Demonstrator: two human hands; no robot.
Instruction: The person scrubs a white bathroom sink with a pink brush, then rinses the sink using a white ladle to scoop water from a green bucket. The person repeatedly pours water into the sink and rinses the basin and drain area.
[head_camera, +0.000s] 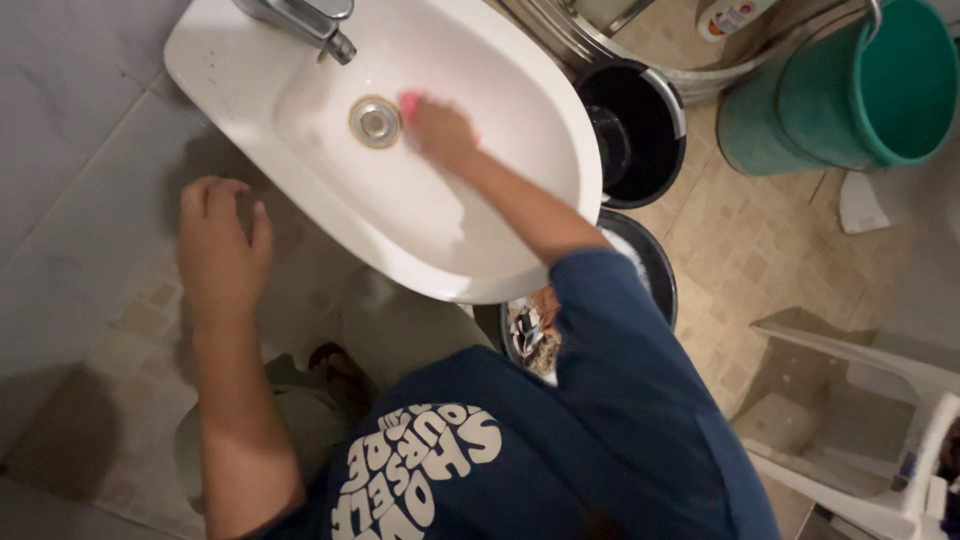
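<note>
A white oval sink (520, 110) fills the upper middle of the head view, with a metal drain (375, 122) and a chrome tap (305, 20) at its far rim. My right hand (440, 130) is inside the basin just right of the drain, closed on a pink scrubbing sponge (408, 104) that shows at my fingertips. My left hand (222, 245) rests flat against the grey tiled wall to the left of the sink, fingers slightly spread, holding nothing. My dark blue sleeve runs from the sink's near rim down to my chest.
A black bin (650, 130) stands right of the sink, another dark bucket (655, 270) with rubbish below it. A green bucket (850, 95) sits at the top right. A white plastic stool (870, 420) is at the lower right on beige floor tiles.
</note>
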